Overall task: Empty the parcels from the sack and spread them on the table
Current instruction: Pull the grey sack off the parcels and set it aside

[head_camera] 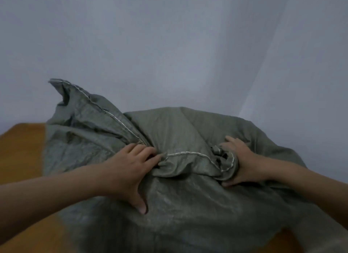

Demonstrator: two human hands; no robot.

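Nearest me the sack [188, 205] slumps on the wooden table [22, 149], grey-green and crumpled, its parcels out of sight. Just beyond, my left hand [130, 170] digs curled fingers into the cloth at the stitched edge [188, 154], thumb splayed toward me; my right hand [243, 164] clutches a gathered bunch of that edge. It runs crosswise between my hands, which sit about level, then climbs away far-left. Whether it is the mouth I cannot tell
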